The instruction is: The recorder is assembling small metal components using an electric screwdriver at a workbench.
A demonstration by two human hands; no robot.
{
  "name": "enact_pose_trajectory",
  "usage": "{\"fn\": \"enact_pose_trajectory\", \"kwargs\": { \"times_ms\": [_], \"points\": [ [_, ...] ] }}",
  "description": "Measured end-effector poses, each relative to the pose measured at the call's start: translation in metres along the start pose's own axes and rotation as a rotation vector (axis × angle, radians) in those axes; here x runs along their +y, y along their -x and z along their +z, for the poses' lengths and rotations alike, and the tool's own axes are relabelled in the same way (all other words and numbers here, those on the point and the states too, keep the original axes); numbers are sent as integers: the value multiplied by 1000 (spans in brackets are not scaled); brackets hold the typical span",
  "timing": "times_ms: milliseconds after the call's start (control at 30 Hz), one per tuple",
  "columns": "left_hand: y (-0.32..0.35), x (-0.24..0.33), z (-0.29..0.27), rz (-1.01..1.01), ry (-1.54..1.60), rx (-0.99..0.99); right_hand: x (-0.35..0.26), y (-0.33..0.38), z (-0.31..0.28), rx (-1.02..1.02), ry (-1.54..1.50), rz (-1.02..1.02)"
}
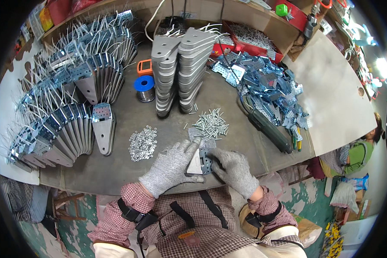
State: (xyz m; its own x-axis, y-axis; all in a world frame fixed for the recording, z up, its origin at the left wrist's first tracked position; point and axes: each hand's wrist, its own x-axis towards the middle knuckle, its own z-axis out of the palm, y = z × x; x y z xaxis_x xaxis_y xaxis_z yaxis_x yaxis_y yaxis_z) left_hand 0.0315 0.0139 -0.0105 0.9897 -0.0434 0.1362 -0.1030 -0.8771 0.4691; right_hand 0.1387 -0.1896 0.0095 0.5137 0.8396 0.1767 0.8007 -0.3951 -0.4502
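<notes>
near the middle of the near edge of the table (pixel 249 155), a wedge-shaped grey plate (pixel 194 165) is held by the left hand (pixel 170 167), in a grey glove: the thumb is laid along the plate's near side, the fingers are stretched to its far end, and the plate is clamped between them. beside it, against the plate's right part, a blue perforated bracket (pixel 207 163) is seen. the bracket's right side is met by the right hand (pixel 235 170), gloved alike, with its fingers bent and drawn together; whether anything is pinched by their tips cannot be told. just beyond the plate, screws (pixel 213 124) are heaped, and nuts (pixel 143 144) are spread to the left of them. toward the far edge, grey plates are piled in two tall stacks (pixel 164 66), by whose left side a blue spool (pixel 144 84) and an orange device (pixel 145 67) are set. the left side of the table is filled with curved rows (pixel 69 133) of wedge-shaped pieces, trailed by white wires. toward the right edge, loose brackets (pixel 266 86) are heaped, with a dark green tool (pixel 268 131) laid at the near side of the heap. at the far edge, red bins (pixel 277 56) are placed.
</notes>
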Motion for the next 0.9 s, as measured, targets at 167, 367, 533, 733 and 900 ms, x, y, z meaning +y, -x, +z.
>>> {"fn": "enact_pose_trajectory", "kwargs": {
  "times_ms": [167, 367, 533, 733, 900],
  "points": [
    [4, -6, -2, 46, -15, 20, -2, -42, -32, -227, -47, 11],
    [-5, 2, -9, 56, -20, -43, -1, -133, 2, -222, 484, -505],
    [-2, -2, -1, 42, 6, 8, -14, -145, 4, -229, 392, -480],
    [1, -5, -1, 19, 46, 3, 3, -66, -24, -247, -485, 88],
    [0, -4, -1, 23, 16, 2, 7, -43, -15, -64, -158, -220]
  ]
}}
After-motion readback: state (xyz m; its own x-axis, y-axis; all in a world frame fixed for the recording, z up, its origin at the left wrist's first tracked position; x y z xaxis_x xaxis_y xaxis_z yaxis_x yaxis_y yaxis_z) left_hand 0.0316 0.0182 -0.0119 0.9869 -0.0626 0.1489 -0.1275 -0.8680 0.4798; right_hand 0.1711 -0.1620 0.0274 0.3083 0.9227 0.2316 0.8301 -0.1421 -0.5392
